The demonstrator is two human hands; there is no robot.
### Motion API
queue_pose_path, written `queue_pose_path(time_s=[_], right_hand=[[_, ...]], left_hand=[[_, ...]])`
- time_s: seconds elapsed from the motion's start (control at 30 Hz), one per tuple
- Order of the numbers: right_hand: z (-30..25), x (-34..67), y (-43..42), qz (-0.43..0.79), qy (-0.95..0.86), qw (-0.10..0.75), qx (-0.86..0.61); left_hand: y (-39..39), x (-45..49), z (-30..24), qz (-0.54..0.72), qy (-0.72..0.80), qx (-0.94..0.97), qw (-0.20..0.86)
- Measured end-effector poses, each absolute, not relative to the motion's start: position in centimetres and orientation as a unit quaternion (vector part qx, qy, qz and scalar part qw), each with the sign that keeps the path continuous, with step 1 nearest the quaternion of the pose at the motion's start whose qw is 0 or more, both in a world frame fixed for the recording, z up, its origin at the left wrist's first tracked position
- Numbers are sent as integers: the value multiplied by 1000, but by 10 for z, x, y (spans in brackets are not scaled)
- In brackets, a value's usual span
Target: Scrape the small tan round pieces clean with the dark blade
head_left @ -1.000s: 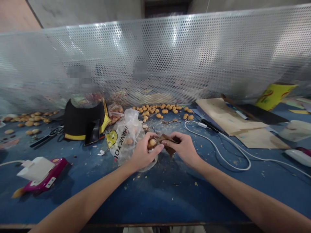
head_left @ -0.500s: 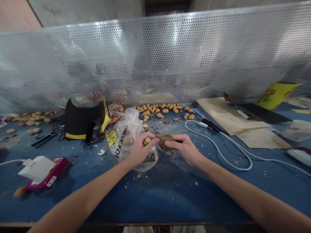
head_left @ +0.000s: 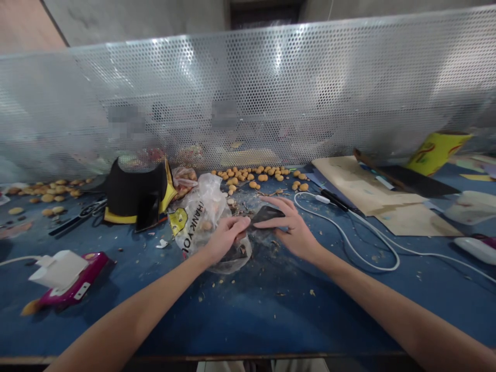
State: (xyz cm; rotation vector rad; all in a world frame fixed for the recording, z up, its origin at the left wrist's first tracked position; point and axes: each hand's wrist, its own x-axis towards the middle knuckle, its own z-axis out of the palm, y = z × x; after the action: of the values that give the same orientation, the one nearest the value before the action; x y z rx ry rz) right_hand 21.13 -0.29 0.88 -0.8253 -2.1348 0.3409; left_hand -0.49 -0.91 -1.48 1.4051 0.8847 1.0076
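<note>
My left hand point(head_left: 228, 235) is closed, with thumb and forefinger pinched at the left edge of a small dark thin sheet point(head_left: 267, 213). Whether anything else sits inside its fingers is hidden. My right hand point(head_left: 292, 227) has its fingers stretched and spread over that sheet, without gripping it. Beneath and beside the left hand lies a crumpled clear plastic bag point(head_left: 205, 201) printed THANK YOU, dark bits showing inside. Beyond the hands, small round tan fruits point(head_left: 263, 177) that look like longans lie in a row, near scraps and twigs.
At left are a black and yellow holder point(head_left: 134, 191), a white charger point(head_left: 60, 269) on a magenta power strip point(head_left: 91, 268), and more tan fruits point(head_left: 48, 197). A white cable point(head_left: 344, 243), brown cardboard point(head_left: 372, 191) and a yellow tube point(head_left: 437, 152) occupy the right. A perforated metal screen point(head_left: 248, 93) stands behind.
My right hand has let go of the sheet and spread its fingers. The sheet's brown face has given way to a dark one. The tan fruit in my left hand has gone from sight.
</note>
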Motion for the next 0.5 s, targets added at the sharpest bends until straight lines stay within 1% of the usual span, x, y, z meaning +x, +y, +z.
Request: queue_pose_path(time_s=[0.07,0.13,0.2,0.23,0.3,0.37,0.43,0.5], right_hand=[[6,209,-4,140,-829,425,-335],[3,204,-4,195,-772,491,-354],[1,201,-3,314,-684,551,-362],[0,199,-3,388,-641,560,-354],[-1,197,-2,526,-585,530,-317],[-1,197,-3,605,-565,484,-283],[-1,197,-4,625,-562,455,-292],[-1,197,-5,608,-560,441,-348]], left_hand=[[-11,-3,-13,433,391,610,536],[-13,-2,-11,452,406,619,497],[-13,-1,-9,464,415,630,464],[-14,-1,-7,464,418,639,449],[-14,-2,-6,460,426,660,413],[-14,-2,-5,461,433,681,370],[-14,-3,-5,454,436,702,332],[-14,-3,-6,434,439,723,309]])
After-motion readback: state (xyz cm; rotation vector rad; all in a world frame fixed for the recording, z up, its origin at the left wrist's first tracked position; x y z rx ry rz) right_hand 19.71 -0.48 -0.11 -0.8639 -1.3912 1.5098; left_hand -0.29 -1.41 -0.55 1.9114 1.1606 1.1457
